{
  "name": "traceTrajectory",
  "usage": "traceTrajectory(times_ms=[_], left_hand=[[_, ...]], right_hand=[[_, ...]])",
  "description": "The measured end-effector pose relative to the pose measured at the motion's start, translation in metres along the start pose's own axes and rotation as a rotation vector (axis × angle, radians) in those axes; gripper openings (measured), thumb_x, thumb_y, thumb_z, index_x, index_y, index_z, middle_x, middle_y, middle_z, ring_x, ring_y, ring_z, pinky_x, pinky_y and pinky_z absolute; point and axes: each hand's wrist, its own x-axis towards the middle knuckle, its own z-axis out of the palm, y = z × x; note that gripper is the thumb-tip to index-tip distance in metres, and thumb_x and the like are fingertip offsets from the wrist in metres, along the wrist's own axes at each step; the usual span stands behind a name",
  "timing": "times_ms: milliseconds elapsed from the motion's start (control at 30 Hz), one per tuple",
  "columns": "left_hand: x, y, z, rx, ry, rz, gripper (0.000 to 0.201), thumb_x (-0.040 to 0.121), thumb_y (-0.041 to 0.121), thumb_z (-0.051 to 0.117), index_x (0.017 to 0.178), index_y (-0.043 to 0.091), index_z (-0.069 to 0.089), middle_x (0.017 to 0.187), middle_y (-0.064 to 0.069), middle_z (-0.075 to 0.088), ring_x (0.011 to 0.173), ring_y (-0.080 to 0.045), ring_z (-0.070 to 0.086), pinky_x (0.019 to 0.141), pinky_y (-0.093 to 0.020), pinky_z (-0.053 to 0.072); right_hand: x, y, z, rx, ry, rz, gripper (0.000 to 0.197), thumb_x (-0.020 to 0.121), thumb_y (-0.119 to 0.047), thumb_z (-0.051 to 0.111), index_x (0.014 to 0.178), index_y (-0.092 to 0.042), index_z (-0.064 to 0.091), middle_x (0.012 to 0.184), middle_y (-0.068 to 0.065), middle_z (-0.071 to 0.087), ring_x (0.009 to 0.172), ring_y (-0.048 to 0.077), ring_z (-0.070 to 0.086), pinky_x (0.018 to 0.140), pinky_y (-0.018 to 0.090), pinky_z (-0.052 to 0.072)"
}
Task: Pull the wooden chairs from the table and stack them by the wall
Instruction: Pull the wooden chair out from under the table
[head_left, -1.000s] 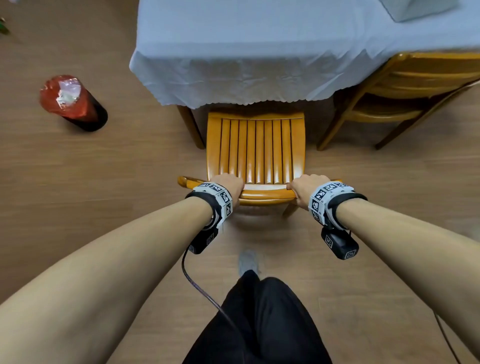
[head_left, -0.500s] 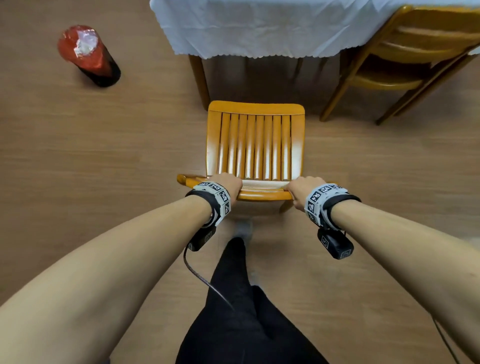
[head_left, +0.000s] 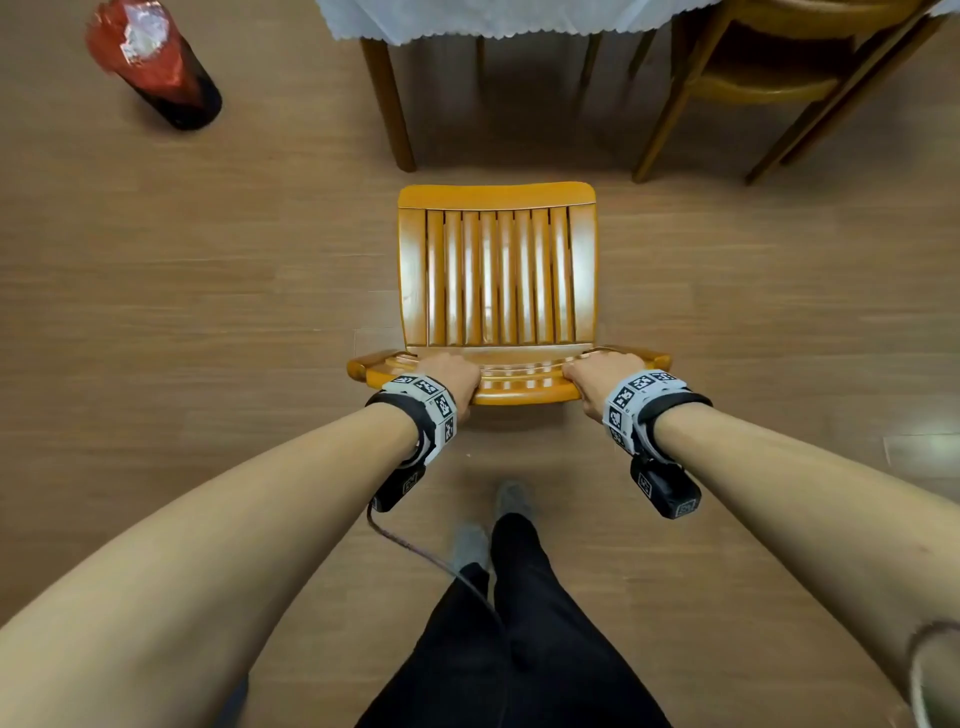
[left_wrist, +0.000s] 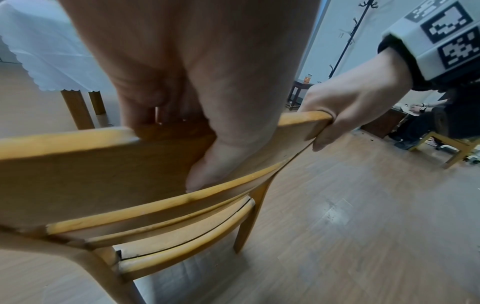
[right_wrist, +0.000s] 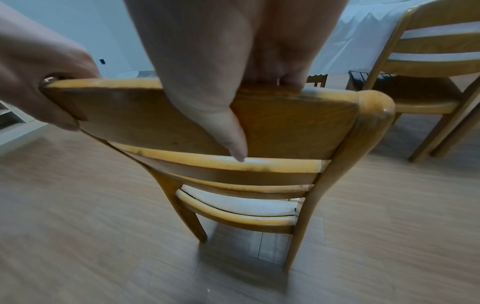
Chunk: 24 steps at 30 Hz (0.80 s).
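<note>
A wooden chair with a slatted seat stands on the floor, wholly out from under the table with its white cloth. My left hand grips the left part of its top back rail, thumb on the near face and fingers curled over the far side. My right hand grips the right part of the same rail in the same way. A second wooden chair stays tucked at the table, upper right.
A red-topped dark cylinder stands on the wood floor at upper left. My legs and feet are just behind the chair. The left wrist view shows a coat stand by a pale wall and another chair at far right.
The chair has slid back away from the table with both hands holding its rail. Its seat, half under the cloth a second ago, is now fully uncovered.
</note>
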Motion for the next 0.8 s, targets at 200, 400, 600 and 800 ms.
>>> traceTrajectory(times_ms=[200,400,600,800], left_hand=[[-0.022,0.003,0.036,0.024,-0.014,0.043,0.027,0.091,0.022,0.063,0.118,0.017,0.061,0.111,-0.007,0.064,0.104,-0.028,0.061,0.072,-0.035,0.045],[-0.046,-0.013,0.032,-0.039,0.005,0.081,0.02,0.089,0.024,0.061,0.108,0.019,0.061,0.103,-0.005,0.066,0.092,-0.027,0.062,0.065,-0.035,0.046],[-0.058,-0.015,-0.026,0.029,0.082,0.155,0.046,0.084,0.041,0.062,0.123,0.016,0.062,0.109,-0.005,0.068,0.096,-0.026,0.065,0.071,-0.036,0.055],[-0.053,0.009,-0.112,0.1,0.211,0.214,0.049,0.087,0.041,0.061,0.131,0.019,0.058,0.119,-0.004,0.066,0.104,-0.025,0.064,0.075,-0.036,0.057]], right_hand=[[-0.025,-0.029,0.027,0.041,-0.022,0.046,0.016,0.094,-0.013,0.055,0.107,-0.022,0.056,0.107,0.003,0.064,0.091,0.025,0.058,0.067,0.035,0.045],[-0.054,-0.026,0.022,0.297,0.027,0.09,0.032,0.087,-0.012,0.058,0.116,-0.026,0.06,0.11,0.003,0.067,0.091,0.024,0.064,0.065,0.031,0.048],[-0.102,-0.002,-0.016,0.336,0.078,0.215,0.051,0.092,-0.021,0.058,0.143,-0.024,0.052,0.133,0.006,0.061,0.115,0.029,0.061,0.092,0.041,0.053],[-0.145,0.045,-0.064,0.336,0.176,0.342,0.058,0.093,-0.021,0.058,0.149,-0.029,0.044,0.145,0.005,0.053,0.122,0.028,0.058,0.093,0.04,0.053]])
